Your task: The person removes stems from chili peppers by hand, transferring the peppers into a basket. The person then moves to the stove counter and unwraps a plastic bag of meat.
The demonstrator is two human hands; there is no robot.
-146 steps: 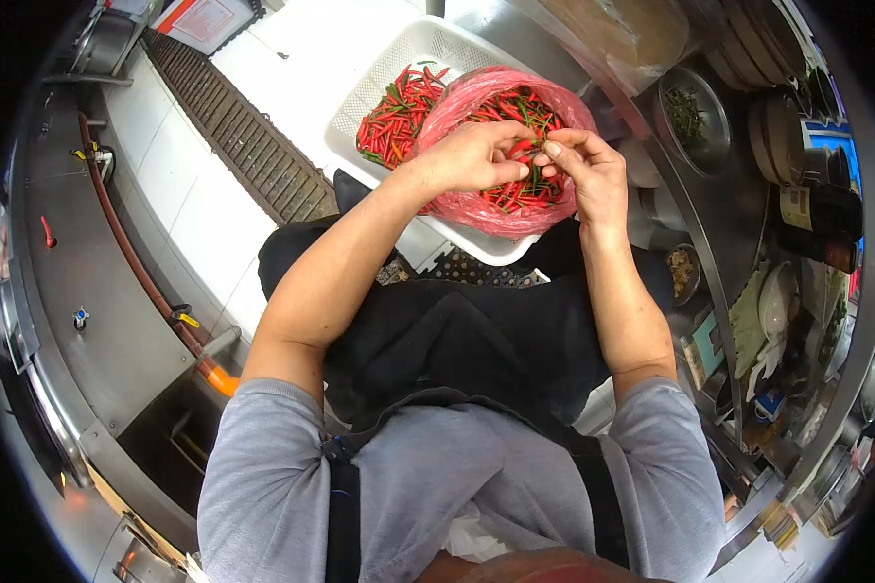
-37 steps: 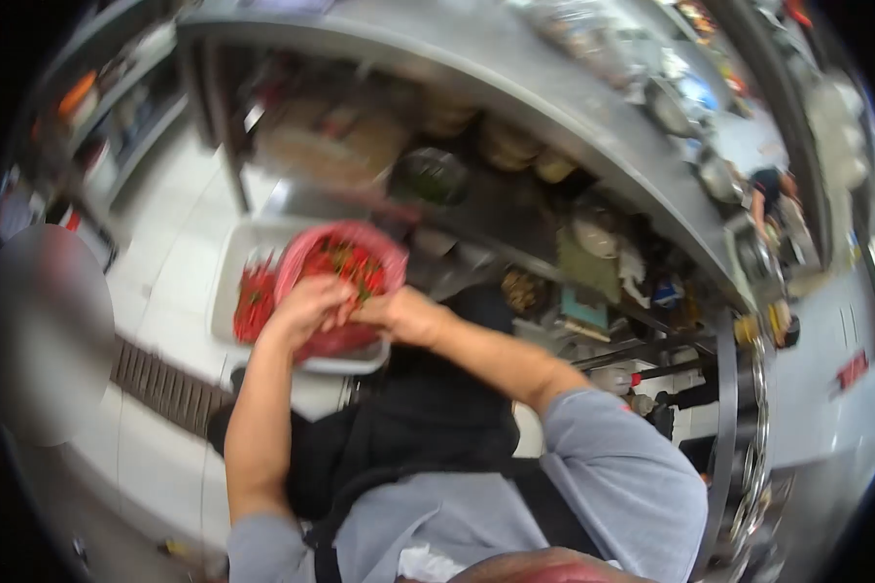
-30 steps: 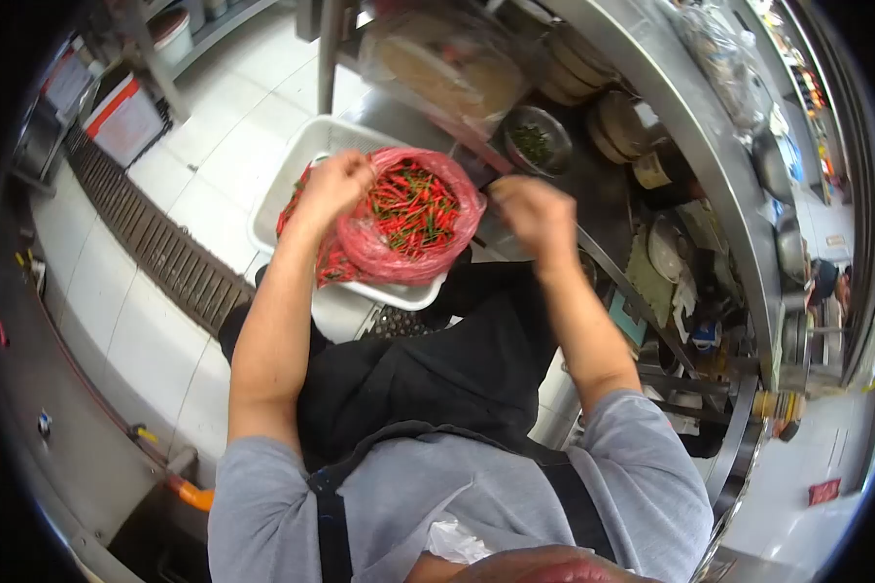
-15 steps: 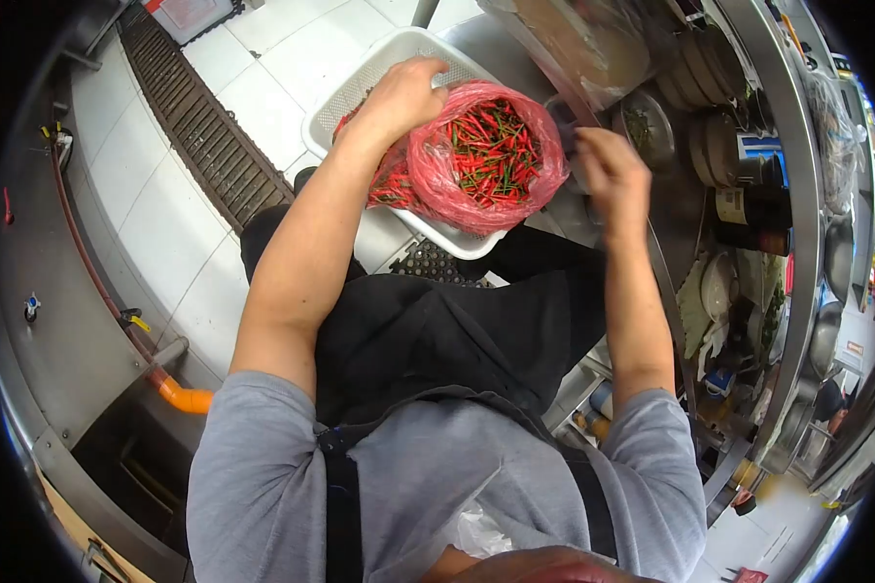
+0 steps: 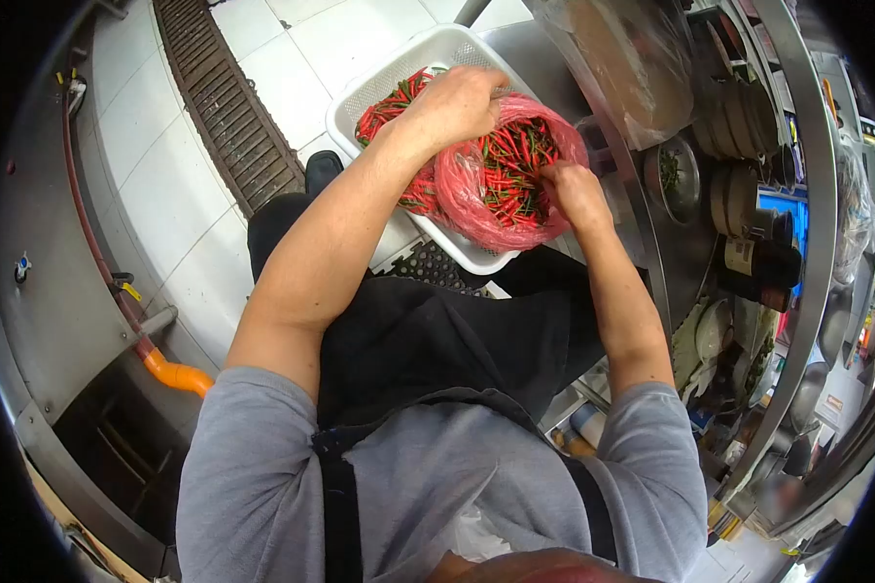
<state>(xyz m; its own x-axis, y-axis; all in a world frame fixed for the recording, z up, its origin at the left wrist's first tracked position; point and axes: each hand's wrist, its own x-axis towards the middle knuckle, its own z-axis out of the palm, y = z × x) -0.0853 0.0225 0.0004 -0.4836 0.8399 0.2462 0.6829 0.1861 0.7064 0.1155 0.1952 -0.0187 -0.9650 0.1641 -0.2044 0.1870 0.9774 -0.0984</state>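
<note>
A red plastic bag (image 5: pixel 462 185) full of red chili peppers (image 5: pixel 515 160) with green stems rests in a white perforated basket (image 5: pixel 360 83). More chilies (image 5: pixel 389 105) lie loose in the basket, left of the bag. My left hand (image 5: pixel 457 102) is bent over the bag's upper left rim, its fingers closed at the plastic; the fingertips are partly hidden. Inside the right side of the bag, my right hand (image 5: pixel 578 194) pinches among the chilies, with the fingertips down in the pile.
A floor drain grate (image 5: pixel 228 107) runs along white tiles on the left. At right stands a metal shelf (image 5: pixel 817 194) with stacked pans and a bowl (image 5: pixel 673 180). A clear plastic bag (image 5: pixel 617 73) hangs near the basket's far side. An orange pipe (image 5: pixel 177 372) lies lower left.
My right hand has come from beyond the bag's right rim into the chilies. My left hand has shifted right over the bag's rim, uncovering loose chilies. The view has shifted slightly.
</note>
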